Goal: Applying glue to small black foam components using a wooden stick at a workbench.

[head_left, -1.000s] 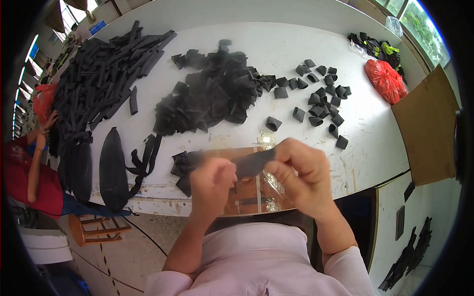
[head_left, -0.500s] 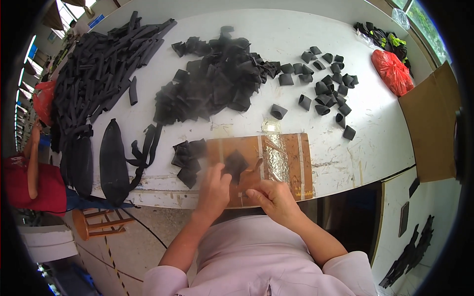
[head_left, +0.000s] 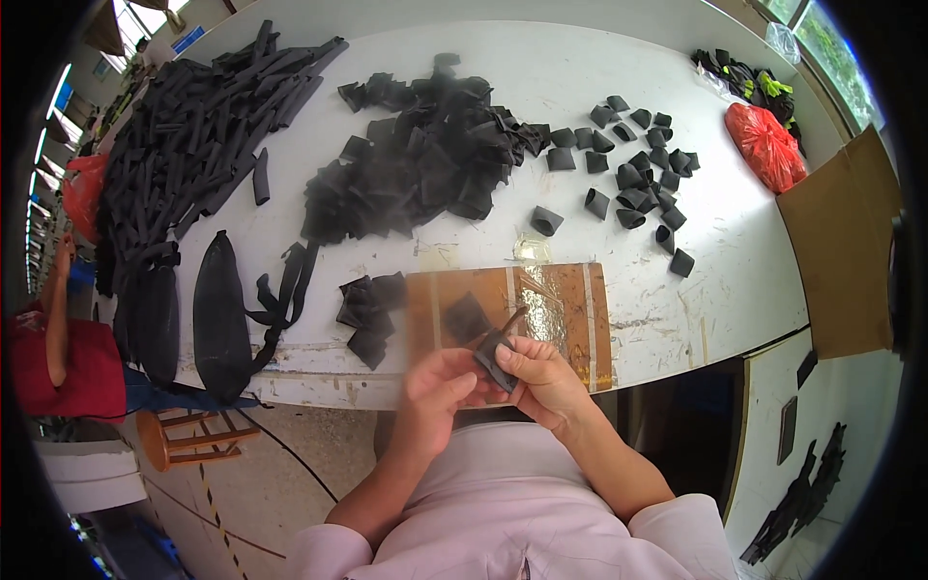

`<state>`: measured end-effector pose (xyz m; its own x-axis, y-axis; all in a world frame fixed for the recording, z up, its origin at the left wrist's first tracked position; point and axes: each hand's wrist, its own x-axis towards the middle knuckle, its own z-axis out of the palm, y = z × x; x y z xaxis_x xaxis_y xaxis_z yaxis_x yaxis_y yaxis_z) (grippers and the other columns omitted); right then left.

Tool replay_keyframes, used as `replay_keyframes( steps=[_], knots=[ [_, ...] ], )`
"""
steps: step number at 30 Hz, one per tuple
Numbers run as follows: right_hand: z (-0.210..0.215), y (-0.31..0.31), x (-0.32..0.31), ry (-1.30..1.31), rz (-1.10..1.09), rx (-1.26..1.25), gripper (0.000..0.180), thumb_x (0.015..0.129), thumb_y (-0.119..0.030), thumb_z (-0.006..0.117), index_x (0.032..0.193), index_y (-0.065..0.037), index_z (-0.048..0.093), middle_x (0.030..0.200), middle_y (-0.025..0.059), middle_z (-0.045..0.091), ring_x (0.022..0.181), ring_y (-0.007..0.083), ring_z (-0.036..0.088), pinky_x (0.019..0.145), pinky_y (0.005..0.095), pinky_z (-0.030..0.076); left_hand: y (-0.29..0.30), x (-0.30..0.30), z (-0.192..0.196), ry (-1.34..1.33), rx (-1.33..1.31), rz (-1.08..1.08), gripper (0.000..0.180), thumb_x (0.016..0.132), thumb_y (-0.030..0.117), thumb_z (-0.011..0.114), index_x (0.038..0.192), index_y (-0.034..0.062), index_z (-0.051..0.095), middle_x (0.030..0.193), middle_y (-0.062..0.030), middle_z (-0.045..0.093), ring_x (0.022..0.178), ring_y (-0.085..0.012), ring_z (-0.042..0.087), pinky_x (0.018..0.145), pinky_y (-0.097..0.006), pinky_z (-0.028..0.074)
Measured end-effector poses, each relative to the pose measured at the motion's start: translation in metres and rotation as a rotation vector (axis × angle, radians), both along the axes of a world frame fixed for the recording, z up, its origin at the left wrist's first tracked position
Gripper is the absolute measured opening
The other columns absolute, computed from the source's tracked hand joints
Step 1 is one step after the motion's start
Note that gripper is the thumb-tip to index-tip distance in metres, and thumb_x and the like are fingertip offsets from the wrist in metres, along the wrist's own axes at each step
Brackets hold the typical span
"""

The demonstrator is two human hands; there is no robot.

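Low over the near edge of the taped brown board, I hold a small black fabric piece between both hands. My right hand is closed, pinching its upper right side with thumb and fingers. My left hand is closed at its lower left side, with the fingertips partly hidden. A thin, dark, pointed strip sticks up above the piece; I cannot make out what it is. Another flat black fabric piece lies on the board, and several more form a small pile left of it.
A large heap of black pieces lies beyond the board, with open black fabric loops to its right. Long black strips cover the far left. A red bag and a cardboard box stand right. A person sits left.
My left hand has left the fabric piece on the board and moved right and nearer, meeting my right hand. A black piece now shows between them. The pointed strip has tilted upward.
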<state>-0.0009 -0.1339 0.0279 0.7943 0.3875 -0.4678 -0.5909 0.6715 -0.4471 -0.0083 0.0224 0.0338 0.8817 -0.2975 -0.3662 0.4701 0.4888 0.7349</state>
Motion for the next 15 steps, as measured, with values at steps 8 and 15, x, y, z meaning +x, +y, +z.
replay_keyframes(
  steps=[8, 15],
  knots=[
    [0.0, -0.002, -0.002, -0.008, 0.031, -0.073, 0.013, 0.085, -0.013, 0.056, 0.089, -0.001, 0.059, 0.078, 0.0061, 0.061, 0.064, 0.0125, 0.058, 0.059, 0.0256, 0.049, -0.005, 0.001, -0.002, 0.065, 0.055, 0.031, 0.01, 0.079, 0.003, 0.057, 0.089, -0.0003, 0.057, 0.077, -0.0086, 0.062, 0.065, -0.0136, 0.06, 0.056, -0.022, 0.048],
    [0.022, -0.002, -0.016, -0.815, -0.062, -1.283, 0.02, 0.072, -0.009, 0.065, 0.087, 0.0, 0.056, 0.078, 0.0107, 0.055, 0.073, 0.0264, 0.056, 0.058, 0.0319, 0.045, -0.013, -0.004, 0.003, -0.32, 0.59, 0.086, 0.006, 0.078, 0.003, 0.061, 0.082, -0.0003, 0.058, 0.07, -0.0002, 0.059, 0.062, -0.0076, 0.055, 0.055, -0.021, 0.044]
  ],
)
